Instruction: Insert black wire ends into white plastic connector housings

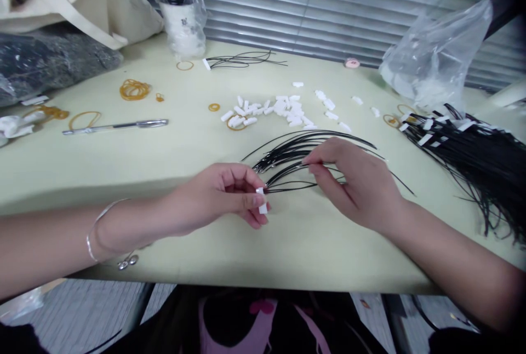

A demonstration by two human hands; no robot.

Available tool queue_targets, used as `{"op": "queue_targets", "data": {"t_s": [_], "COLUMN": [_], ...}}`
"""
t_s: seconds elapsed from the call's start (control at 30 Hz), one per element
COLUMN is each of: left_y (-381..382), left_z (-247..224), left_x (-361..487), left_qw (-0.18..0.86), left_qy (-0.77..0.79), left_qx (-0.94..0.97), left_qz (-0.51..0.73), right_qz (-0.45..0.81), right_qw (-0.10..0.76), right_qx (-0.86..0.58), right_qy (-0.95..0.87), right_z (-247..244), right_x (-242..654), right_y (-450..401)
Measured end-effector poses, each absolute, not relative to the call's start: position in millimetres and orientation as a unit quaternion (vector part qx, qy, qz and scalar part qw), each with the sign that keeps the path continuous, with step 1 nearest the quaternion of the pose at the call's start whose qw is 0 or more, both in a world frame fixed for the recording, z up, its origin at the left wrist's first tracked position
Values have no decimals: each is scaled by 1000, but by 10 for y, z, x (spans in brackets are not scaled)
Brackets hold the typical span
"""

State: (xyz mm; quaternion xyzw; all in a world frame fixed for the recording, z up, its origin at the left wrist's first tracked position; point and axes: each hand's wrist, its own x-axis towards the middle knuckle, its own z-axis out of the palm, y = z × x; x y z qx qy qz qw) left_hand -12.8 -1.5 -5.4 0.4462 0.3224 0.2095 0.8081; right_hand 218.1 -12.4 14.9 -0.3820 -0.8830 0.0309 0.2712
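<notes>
My left hand (234, 195) is closed, its thumb and fingers pinching a small white plastic connector housing (262, 200). Thin black wires (283, 185) run to the right from the top of that housing. My right hand (357, 184) is closed too, thumb and forefinger together at what looks like the end of a black wire; the fingers partly hide it. Between and behind the hands lies a loose bundle of black wires (296, 148) with small metal tips, fanned over the pale green table (184, 266).
Loose white housings (287, 107) lie in a pile beyond the wires. A pen (119, 126) and rubber bands (135, 90) are at the left. Finished-looking wire bundles (480, 156) cover the right side, near a clear plastic bag (435, 58). A bagged cup (183, 25) stands at the back.
</notes>
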Motion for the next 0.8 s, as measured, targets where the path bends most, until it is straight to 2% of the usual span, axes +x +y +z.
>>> {"op": "queue_targets", "data": {"t_s": [0.33,0.8], "left_y": [-3,-14], "left_z": [-53,-80], "left_x": [-121,-125], "left_qw": [801,793], "left_qy": [343,339], "left_qx": [438,457], "left_qz": [223,220], "right_qz": [146,126], "right_qw": [278,209], "right_qx": [-370,-394], "right_qy": [-874,-886], "right_z": [78,94], "right_x": [1903,1909], "right_y": [-432,-379]}}
